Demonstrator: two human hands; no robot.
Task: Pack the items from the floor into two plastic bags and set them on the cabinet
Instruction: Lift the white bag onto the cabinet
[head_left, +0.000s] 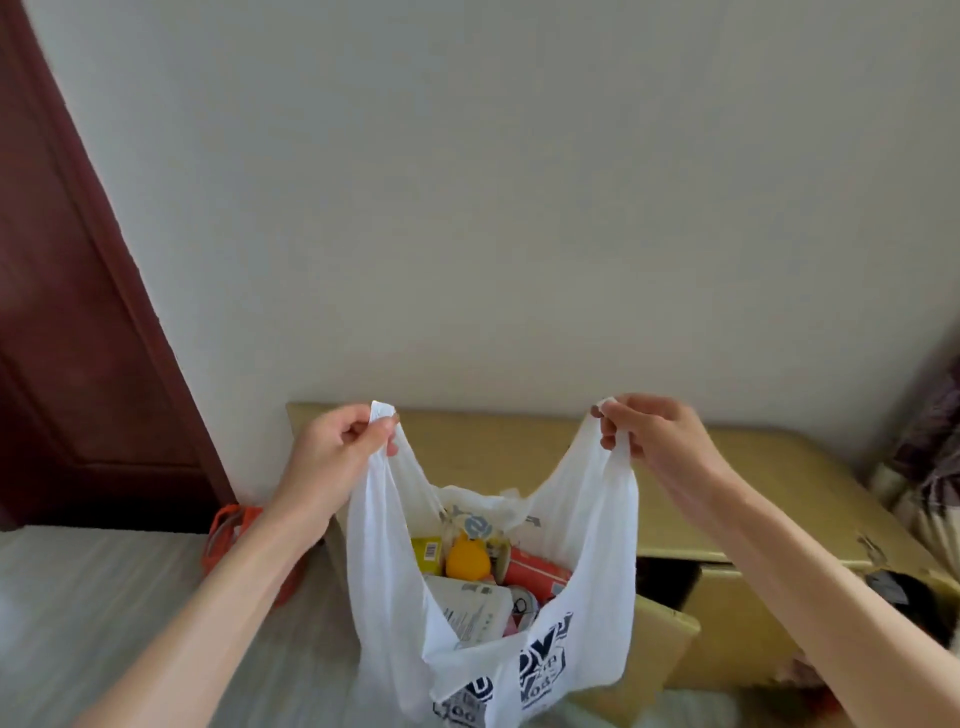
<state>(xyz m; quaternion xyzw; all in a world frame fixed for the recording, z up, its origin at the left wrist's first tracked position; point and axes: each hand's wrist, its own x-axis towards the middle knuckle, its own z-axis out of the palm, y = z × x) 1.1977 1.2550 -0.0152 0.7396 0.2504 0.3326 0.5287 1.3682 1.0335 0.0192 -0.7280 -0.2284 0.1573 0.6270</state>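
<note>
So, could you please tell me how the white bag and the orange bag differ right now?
The white bag is held up by both handles, left hand and right hand; the orange bag sits low beside the cabinet, untouched. The white one gapes open, showing items; the orange one's contents are hidden. Both have handles.

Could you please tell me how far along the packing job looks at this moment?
One white plastic bag already holds several items, among them an orange fruit and a red packet. In hand: the left hand and right hand each pinch a handle, holding the bag up in front of the cabinet. Left: setting it on the cabinet top. An orange bag lies on the floor; its contents cannot be seen.
</note>
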